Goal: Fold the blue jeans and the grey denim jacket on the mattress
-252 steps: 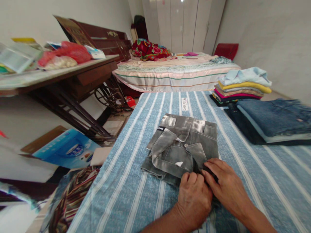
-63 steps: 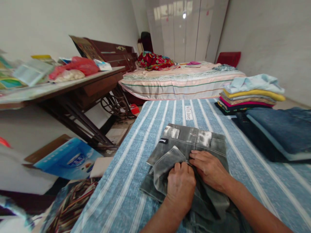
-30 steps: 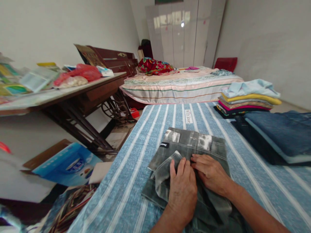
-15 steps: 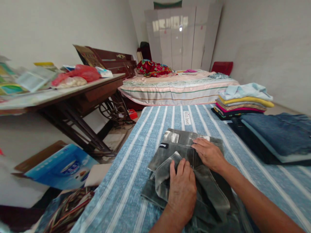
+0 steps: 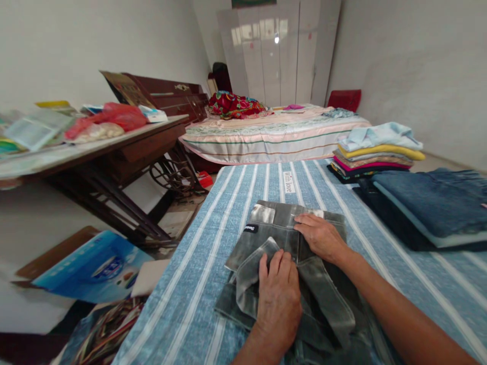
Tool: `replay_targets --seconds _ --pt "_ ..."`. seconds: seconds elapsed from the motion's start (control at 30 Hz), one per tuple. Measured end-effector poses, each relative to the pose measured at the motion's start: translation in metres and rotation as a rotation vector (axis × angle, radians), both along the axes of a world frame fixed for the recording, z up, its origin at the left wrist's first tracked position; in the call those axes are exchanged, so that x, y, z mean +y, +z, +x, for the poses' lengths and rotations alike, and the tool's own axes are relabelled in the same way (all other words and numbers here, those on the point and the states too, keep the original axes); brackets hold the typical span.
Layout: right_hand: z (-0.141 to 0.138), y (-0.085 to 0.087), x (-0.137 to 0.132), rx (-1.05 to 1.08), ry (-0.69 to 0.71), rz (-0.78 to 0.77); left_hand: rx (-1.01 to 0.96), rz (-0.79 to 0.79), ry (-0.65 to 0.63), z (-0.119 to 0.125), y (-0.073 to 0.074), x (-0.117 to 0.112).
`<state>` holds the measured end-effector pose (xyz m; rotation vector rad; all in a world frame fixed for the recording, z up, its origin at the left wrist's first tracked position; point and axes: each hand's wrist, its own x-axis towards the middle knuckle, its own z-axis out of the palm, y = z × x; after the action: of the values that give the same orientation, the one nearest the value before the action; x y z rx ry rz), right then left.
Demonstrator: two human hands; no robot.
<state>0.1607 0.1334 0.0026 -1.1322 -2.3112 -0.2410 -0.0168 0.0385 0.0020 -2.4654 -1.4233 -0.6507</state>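
A dark grey denim garment (image 5: 274,230) with pale seams and a small black label lies bunched and partly folded on the blue striped bed cover (image 5: 198,253). My left hand (image 5: 279,294) rests on its lower middle beside a turned-up corner, fingers stretched out over the cloth. Farther up, my right hand (image 5: 319,235) lies flat near the top edge, its fingertips on a seam. Both hands touch the fabric, and neither appears to grip it. The lower part of the garment is partly hidden by my left hand and runs toward the bottom of the view.
To the right are a folded denim pile (image 5: 429,203) and a stack of folded clothes (image 5: 376,152). A cluttered table (image 5: 125,137) stands left, with a blue box (image 5: 91,268) below. Behind is another bed (image 5: 266,139), with a wardrobe (image 5: 266,66) beyond.
The whole view has shifted slightly, so most things sit a little farther left. Both hands keep nearly the same places on the garment, which looks unchanged.
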Motion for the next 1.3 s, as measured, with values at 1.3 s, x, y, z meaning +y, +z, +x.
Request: replay_targets --seconds 1.3 --pt "-0.011 0.049 -0.036 -0.123 -0.024 -0.63 -0.149 -0.137 -0.014 -0.002 0.004 0.003"
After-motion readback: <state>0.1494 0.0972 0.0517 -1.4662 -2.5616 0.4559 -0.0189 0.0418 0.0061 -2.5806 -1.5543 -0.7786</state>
